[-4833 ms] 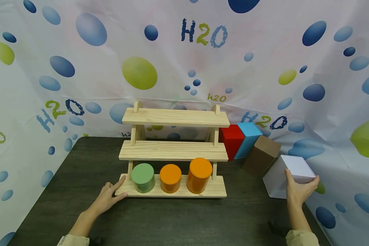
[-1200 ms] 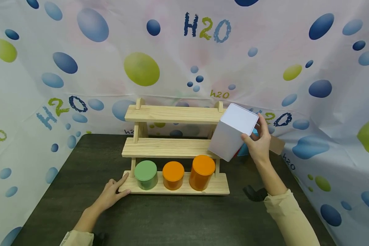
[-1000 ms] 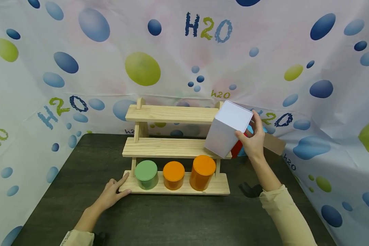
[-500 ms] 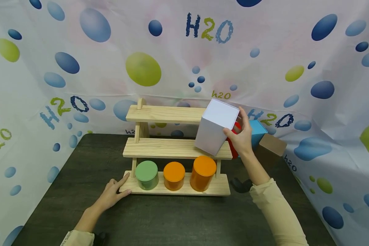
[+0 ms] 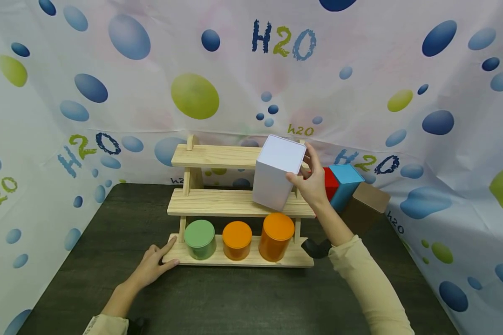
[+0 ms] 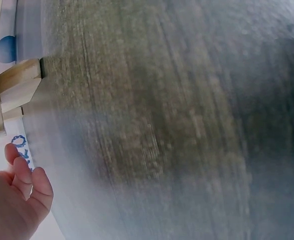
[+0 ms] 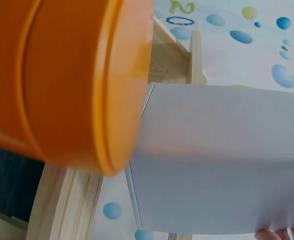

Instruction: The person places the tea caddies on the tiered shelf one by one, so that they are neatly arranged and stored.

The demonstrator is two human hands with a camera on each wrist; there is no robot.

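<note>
In the head view, we see the right hand [image 5: 314, 182] pinching the white box [image 5: 275, 173] at the right part of the middle board [image 5: 209, 202] — we can't tell if they touch. Wood runs on to the left end. The left hand [image 5: 150, 264] has thumb and pointer wide apart on the left end of the bottom board [image 5: 300, 258]. In the left wrist view, we see bent fingers beside wide worktop [image 6: 162, 125]. In the right wrist view, an orange jar [image 7: 64, 80] is up close — right fingertips on the white box.
</note>
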